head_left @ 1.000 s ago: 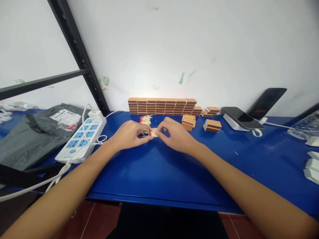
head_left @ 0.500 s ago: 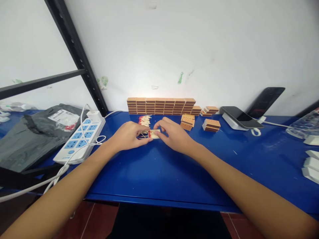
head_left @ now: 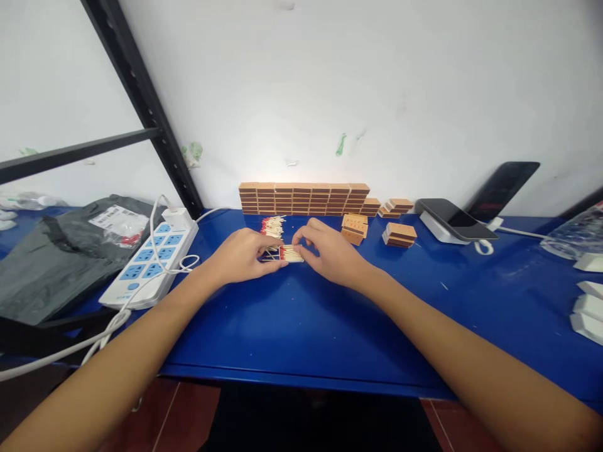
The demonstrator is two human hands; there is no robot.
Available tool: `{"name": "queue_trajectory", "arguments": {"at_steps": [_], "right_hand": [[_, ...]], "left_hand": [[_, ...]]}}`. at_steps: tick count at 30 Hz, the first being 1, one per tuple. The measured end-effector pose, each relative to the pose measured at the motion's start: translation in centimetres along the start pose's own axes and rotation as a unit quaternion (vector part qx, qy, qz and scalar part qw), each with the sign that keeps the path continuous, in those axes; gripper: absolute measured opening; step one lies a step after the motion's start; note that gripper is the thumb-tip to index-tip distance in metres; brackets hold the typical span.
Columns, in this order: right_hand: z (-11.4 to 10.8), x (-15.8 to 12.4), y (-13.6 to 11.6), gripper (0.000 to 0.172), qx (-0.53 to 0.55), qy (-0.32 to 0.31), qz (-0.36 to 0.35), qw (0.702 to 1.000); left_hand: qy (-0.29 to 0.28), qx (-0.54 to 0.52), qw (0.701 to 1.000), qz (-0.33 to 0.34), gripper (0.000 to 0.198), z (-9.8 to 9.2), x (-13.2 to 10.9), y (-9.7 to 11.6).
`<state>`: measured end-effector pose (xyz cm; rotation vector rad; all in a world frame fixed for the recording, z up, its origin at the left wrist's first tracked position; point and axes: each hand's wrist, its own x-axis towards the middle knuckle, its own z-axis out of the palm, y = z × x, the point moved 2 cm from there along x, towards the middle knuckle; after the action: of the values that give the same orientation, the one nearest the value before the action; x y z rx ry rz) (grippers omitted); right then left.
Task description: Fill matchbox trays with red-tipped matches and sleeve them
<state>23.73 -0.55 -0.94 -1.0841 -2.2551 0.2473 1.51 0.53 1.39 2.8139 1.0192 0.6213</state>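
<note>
1. A white wall (head_left: 330, 94) marked with scraps of green tape backs the workspace. A black rack upright (head_left: 141, 107) slants across its left side.
2. The blue bench (head_left: 301, 326) runs the full width of the view, and its front edge is nearest the person.
3. A grey plastic bag (head_left: 56, 257) and a white power strip (head_left: 151, 263) lie at the left. A phone on a stand (head_left: 455, 220) sits at the right.
4. A row of stacked matchboxes (head_left: 304, 199) lines the wall, with loose matchboxes (head_left: 399, 235) just to its right.
5. The left hand (head_left: 240, 256) and right hand (head_left: 330, 254) meet at the bench's middle, well ahead of the person, each about as near as the other.
6. Between them lies the match tray (head_left: 291, 253), low on the bench. Its long axis runs left to right, with the red heads toward the left hand. Fingertips of both hands are pinched on its opposite ends.
7. A heap of loose matches (head_left: 272, 226) lies just behind the tray, nearer the left hand.
</note>
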Motion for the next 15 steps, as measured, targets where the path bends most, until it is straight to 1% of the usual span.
{"name": "queue_trajectory", "arguments": {"at_steps": [5,8,11,13,15], "right_hand": [[0.24,-0.08,-0.15,0.014,0.016,-0.031,-0.017,0.999],[0.36,-0.05,-0.05,0.017,0.02,-0.036,-0.025,0.999],[0.17,0.04,0.12,0.021,0.017,-0.017,-0.026,0.999],[-0.06,0.09,0.21,0.02,0.01,0.011,-0.018,1.0],[-0.18,0.11,0.25,0.018,0.001,0.042,-0.004,0.999]], "left_hand": [[0.004,-0.002,1.0,0.007,0.035,0.14,0.04,-0.15],[-0.002,-0.002,1.0,0.005,0.035,0.22,0.04,-0.19],[-0.004,0.0,1.0,-0.013,0.036,0.16,0.01,-0.35],[-0.003,0.012,1.0,-0.025,0.035,-0.01,0.01,-0.61],[0.01,0.038,0.998,-0.044,0.037,-0.36,0.04,-1.02]]}}
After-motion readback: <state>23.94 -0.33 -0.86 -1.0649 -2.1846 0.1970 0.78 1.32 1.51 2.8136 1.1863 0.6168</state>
